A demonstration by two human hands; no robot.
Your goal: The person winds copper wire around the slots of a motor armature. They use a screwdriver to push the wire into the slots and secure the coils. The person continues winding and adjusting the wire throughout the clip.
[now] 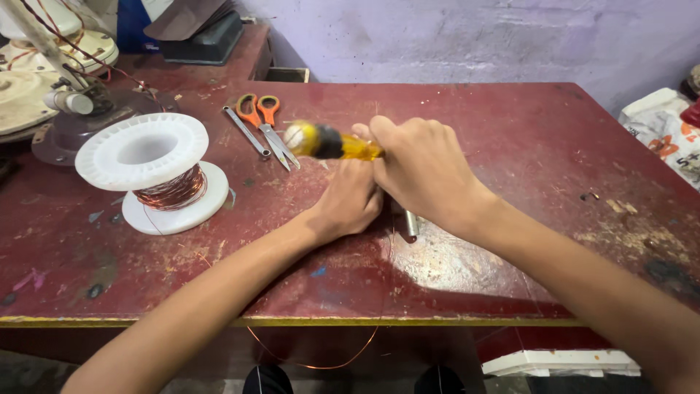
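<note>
The right hand (423, 171) is closed in a fist around a screwdriver (328, 141) with a translucent yellow handle and a dark band; the handle sticks out past the knuckles toward the left, blurred, and its blade is hidden inside the grip. Just below and touching it, the left hand (348, 201) lies knuckles-up on the red worktable (510, 138), its fingers curled under the right fist; whether they pinch anything cannot be told. A short metal rod (411, 225) shows just below the right hand's heel. Beyond the fingers lie orange-handled scissors (267, 122) and a slim wrench (246, 131). Well left of the left hand stands a white spool of copper wire (154, 171), and a loose strand (321, 357) hangs over the table's near edge.
</note>
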